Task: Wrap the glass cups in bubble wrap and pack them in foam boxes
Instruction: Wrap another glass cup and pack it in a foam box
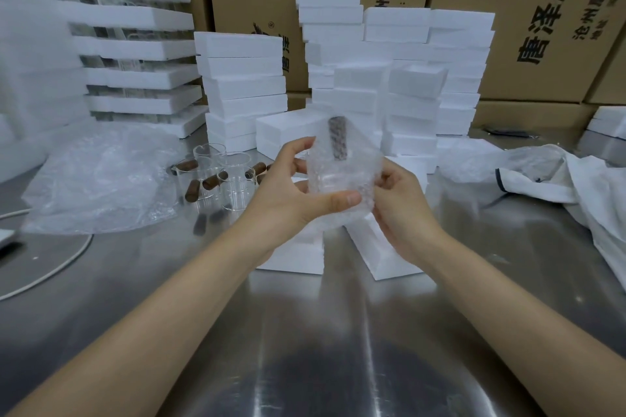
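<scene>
1. Two-handed hold: grips glass cup [338, 179] mid-air, left hand [291, 200] curled round at 9 o'clock, right hand [403, 210] pinching bubble wrap [363, 210] at 4 o'clock.
2. Likely light, fragile, slick; best grasped round body, not wooden handle [338, 140].

Packing station in a warehouse or stockroom. Printed cardboard cartons [528, 27] walled up from 11 to 2 o'clock; stacked white foam boxes [244, 85] at 12; foam trays [135, 51] piled at 10; loose bubble wrap [101, 179] at 9; steel bench [305, 349] underneath.
</scene>
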Available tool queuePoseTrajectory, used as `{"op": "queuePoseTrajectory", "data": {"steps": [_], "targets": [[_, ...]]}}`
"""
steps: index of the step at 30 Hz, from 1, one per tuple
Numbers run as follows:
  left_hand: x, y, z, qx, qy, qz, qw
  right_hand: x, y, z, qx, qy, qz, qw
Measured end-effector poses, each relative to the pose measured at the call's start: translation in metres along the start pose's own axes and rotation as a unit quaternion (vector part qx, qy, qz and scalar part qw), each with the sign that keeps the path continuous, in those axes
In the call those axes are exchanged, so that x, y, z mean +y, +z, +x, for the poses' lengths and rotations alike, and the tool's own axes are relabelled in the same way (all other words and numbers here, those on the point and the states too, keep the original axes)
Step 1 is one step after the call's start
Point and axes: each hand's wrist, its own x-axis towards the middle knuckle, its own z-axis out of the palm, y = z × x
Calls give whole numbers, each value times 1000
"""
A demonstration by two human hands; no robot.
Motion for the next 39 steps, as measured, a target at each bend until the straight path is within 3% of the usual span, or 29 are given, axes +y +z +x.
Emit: {"op": "queuePoseTrajectory", "data": {"steps": [4, 7, 10, 13, 15, 19, 23, 26, 30, 36, 39], "targets": [[5, -3, -2, -24, 21, 28, 999, -6, 4, -3, 47, -27, -114, 992], [6, 1, -6, -61, 40, 67, 995, -4, 4, 1, 77, 31, -168, 982], [7, 1, -8, -91, 44, 77, 992, -6, 3, 2, -39, 134, -56, 989], [8, 1, -10, -110, 44, 74, 990, -12, 2, -3, -165, 136, 0, 977], [8, 3, -8, -106, 33, 44, 993, -10, 0, -2, -189, 127, 1, 974], [8, 6, -8, -108, 34, -9, 993, -8, -5, 1, -127, 93, -8, 988], [9, 9, -7, -92, 11, -17, 996, -4, -3, -1, -33, 17, -153, 987], [10, 7, -5, -49, -5, -27, 998, -5, 7, -9, -36, -35, -233, 971], [10, 5, -8, -66, 3, -81, 995, -9, 18, -18, -59, -127, -309, 941], [10, 18, -11, 36, 78, -134, 987, -5, 22, -21, -49, -85, -309, 946], [12, 19, -12, 86, 61, -152, 983, -7, 22, -22, -51, -83, -301, 949]]}}
